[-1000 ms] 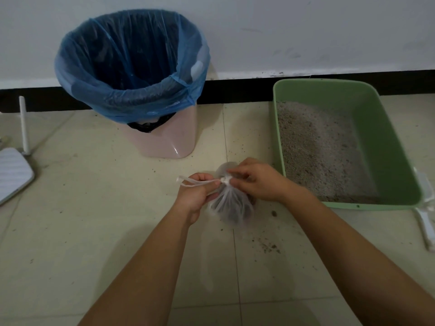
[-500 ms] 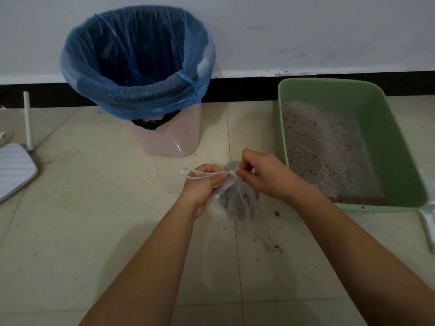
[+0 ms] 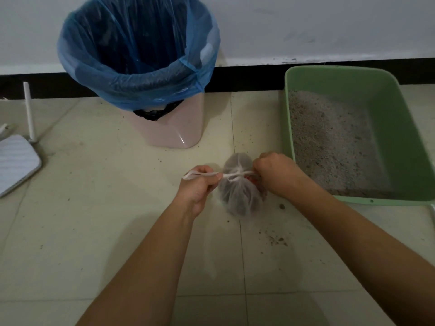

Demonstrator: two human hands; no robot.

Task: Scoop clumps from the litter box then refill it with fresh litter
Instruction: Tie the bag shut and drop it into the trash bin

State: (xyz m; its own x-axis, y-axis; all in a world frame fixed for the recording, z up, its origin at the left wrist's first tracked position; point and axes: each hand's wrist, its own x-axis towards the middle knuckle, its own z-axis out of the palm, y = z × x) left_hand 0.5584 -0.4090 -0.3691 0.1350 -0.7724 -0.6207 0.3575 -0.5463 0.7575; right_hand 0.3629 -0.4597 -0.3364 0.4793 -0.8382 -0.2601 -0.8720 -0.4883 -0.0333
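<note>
A small translucent plastic bag (image 3: 240, 196) with dark clumps inside hangs just above the tiled floor. My left hand (image 3: 200, 187) pinches one white handle strip pulled out to the left. My right hand (image 3: 275, 175) grips the other strip on the bag's right side, and the two strips cross in a knot on top of the bag. The green litter box (image 3: 404, 137) lies to the right, with grey litter (image 3: 329, 137) sloping down toward its near end.
A pink bin (image 3: 179, 128) lined with a blue bag (image 3: 138, 55) stands at the back left against the white wall. A white router (image 3: 16, 158) with an upright antenna lies at the far left. Litter crumbs (image 3: 275, 238) dot the tiles by the box.
Both hands have drawn apart, stretching the handle strips taut and tightening the knot. The view has shifted closer and slightly right.
</note>
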